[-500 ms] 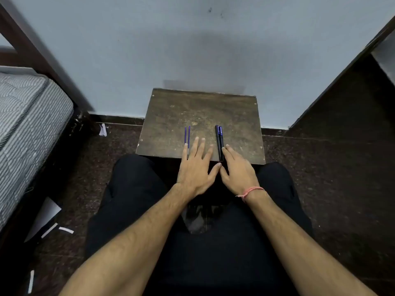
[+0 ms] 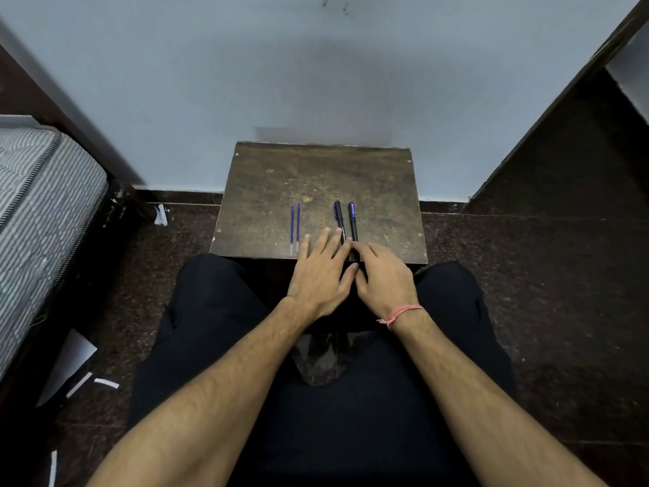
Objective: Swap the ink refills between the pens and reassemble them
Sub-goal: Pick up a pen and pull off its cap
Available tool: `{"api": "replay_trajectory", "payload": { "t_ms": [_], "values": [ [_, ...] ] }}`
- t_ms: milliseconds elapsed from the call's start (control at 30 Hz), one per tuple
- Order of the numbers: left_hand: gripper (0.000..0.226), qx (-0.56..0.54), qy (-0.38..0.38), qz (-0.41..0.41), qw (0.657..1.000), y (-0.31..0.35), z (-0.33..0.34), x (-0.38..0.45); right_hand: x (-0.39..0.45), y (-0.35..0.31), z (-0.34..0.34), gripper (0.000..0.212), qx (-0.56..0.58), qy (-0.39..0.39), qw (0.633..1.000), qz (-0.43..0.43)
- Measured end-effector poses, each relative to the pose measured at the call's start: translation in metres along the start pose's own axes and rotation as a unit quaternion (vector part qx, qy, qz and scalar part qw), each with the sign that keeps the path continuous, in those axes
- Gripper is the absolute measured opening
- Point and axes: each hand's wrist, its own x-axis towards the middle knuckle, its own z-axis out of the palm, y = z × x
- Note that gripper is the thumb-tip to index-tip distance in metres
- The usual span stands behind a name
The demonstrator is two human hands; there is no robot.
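Two thin blue refills (image 2: 295,228) lie side by side, pointing away, well left of two dark pen bodies (image 2: 346,223), also parallel and slightly apart.

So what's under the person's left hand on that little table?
The near end of the left black pen runs under the left hand's fingers. The table lies beneath too. Whether the fingers press the pen is hidden. The two blue refills lie uncovered beside the hand.
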Motion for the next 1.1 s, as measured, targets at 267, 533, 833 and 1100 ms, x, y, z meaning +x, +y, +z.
{"api": "replay_trajectory", "payload": {
  "t_ms": [267, 533, 833, 1100],
  "values": [
    [0.068, -0.010, -0.002, -0.001, 1.000, 0.001, -0.002, 0.000, 0.003, 0.007, 0.000, 0.020, -0.065, 0.007, 0.998, 0.016],
    [0.068, -0.030, 0.003, 0.003, 1.000, -0.001, 0.000, 0.000, 0.005, 0.014, -0.002, 0.007, 0.007, 0.060, 0.992, 0.115],
    [0.060, -0.192, 0.137, -0.046, 0.971, 0.000, -0.014, -0.005, 0.012, 0.016, -0.010, 0.026, 0.434, 0.098, 0.838, 0.316],
    [0.036, -0.574, 0.081, -0.152, 0.801, -0.018, -0.027, -0.018, -0.012, -0.031, 0.009, 0.011, 0.523, -0.142, 0.818, 0.192]
  ]
}}
